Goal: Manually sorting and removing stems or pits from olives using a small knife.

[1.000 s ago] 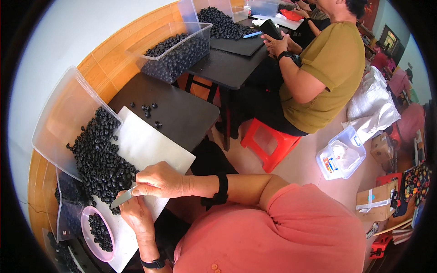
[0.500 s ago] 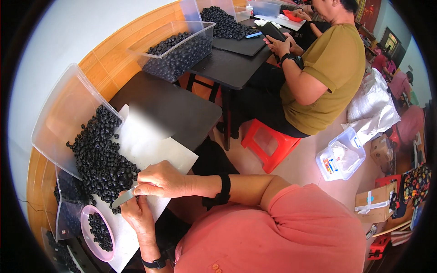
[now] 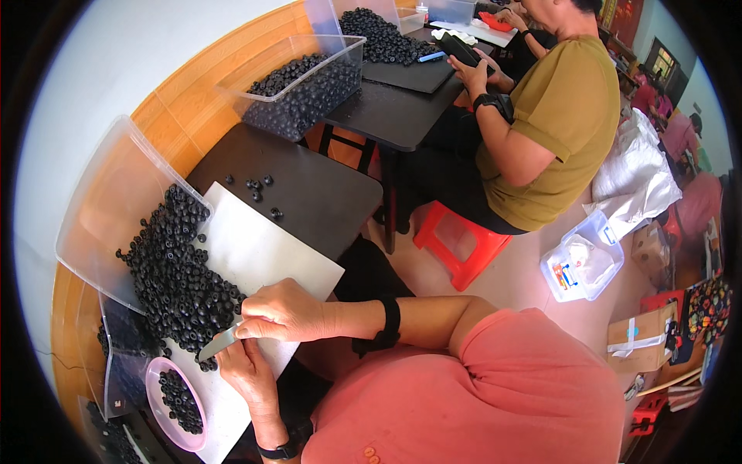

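Observation:
My right hand [image 3: 284,309] grips a knife [image 3: 219,343] with a short silvery blade pointing left and down. Just below it my left hand [image 3: 246,373] has its fingers bent together under the blade; whatever they pinch is hidden. Both hands are over a white board [image 3: 267,243], beside a large heap of small round black pieces [image 3: 182,271], many with a hole in the middle. More black pieces lie in a pink oval dish [image 3: 202,421], left of my left hand. Behind the heap a clear plastic bin [image 3: 116,209] lies tipped on its side.
Several loose pieces are scattered on the dark table [image 3: 309,182] beyond the board. A full clear bin [image 3: 305,97] stands farther back. A co-worker in an olive shirt [image 3: 568,116] sits on a red stool [image 3: 460,247], holding a dark flat object [image 3: 461,52]. A plastic tub [image 3: 583,267] stands on the floor.
The view has shifted slightly; both hands and the knife keep nearly the same pose. A pale blur over the far board is gone, and loose pieces now show on the dark table.

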`<control>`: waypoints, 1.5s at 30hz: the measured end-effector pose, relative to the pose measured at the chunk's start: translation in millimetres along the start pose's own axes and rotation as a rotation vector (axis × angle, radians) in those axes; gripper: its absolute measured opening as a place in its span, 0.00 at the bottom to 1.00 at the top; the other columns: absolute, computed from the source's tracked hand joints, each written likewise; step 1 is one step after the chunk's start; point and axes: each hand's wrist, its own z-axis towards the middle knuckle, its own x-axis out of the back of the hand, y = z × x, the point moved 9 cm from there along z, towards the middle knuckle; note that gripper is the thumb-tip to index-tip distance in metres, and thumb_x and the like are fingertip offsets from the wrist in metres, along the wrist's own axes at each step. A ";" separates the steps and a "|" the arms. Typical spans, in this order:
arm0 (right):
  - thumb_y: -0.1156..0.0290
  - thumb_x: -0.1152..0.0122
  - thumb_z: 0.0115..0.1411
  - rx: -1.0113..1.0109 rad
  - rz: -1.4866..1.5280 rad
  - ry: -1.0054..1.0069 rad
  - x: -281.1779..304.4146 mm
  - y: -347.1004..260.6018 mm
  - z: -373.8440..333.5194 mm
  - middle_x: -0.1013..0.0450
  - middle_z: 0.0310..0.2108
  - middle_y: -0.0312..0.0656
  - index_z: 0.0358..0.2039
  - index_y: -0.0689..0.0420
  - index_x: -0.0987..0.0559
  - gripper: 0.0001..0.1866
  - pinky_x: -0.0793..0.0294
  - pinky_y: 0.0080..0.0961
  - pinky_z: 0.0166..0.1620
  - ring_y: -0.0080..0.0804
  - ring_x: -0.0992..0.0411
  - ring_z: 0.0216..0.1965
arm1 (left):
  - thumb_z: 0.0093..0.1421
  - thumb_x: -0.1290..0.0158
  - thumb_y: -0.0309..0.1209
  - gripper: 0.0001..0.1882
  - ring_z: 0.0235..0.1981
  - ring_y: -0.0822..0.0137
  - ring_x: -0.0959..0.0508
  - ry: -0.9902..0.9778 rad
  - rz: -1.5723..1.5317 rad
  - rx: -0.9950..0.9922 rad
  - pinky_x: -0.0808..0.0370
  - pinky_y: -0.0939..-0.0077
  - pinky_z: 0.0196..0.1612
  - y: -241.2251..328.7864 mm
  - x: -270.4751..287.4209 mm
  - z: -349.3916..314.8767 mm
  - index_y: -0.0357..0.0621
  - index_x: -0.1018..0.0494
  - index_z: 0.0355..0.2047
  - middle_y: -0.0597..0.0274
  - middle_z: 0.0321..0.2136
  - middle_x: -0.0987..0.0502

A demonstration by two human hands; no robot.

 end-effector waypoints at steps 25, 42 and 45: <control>0.53 0.36 0.63 0.075 0.050 0.054 1.3 -1.4 -2.6 0.28 0.21 0.41 0.22 0.54 0.27 0.20 0.28 0.42 0.28 0.46 0.25 0.25 | 0.65 0.47 0.24 0.05 0.35 0.40 0.24 0.022 0.140 0.053 0.27 0.50 0.38 -21.2 -10.4 -10.4 0.32 0.26 0.35 0.43 0.32 0.24; 0.53 0.36 0.62 0.128 0.028 0.069 -1.1 -5.0 -3.7 0.26 0.20 0.39 0.23 0.53 0.26 0.19 0.27 0.42 0.27 0.44 0.24 0.24 | 0.64 0.48 0.24 0.06 0.30 0.39 0.23 0.058 0.151 0.003 0.28 0.49 0.34 -1.6 -8.2 -1.7 0.32 0.28 0.32 0.41 0.29 0.24; 0.53 0.37 0.63 0.136 0.039 0.058 -3.4 -4.6 -3.6 0.26 0.20 0.39 0.23 0.53 0.26 0.19 0.26 0.42 0.27 0.44 0.24 0.24 | 0.64 0.48 0.24 0.06 0.30 0.40 0.23 0.062 0.145 0.002 0.28 0.50 0.33 3.9 -6.3 -0.7 0.32 0.28 0.32 0.42 0.29 0.24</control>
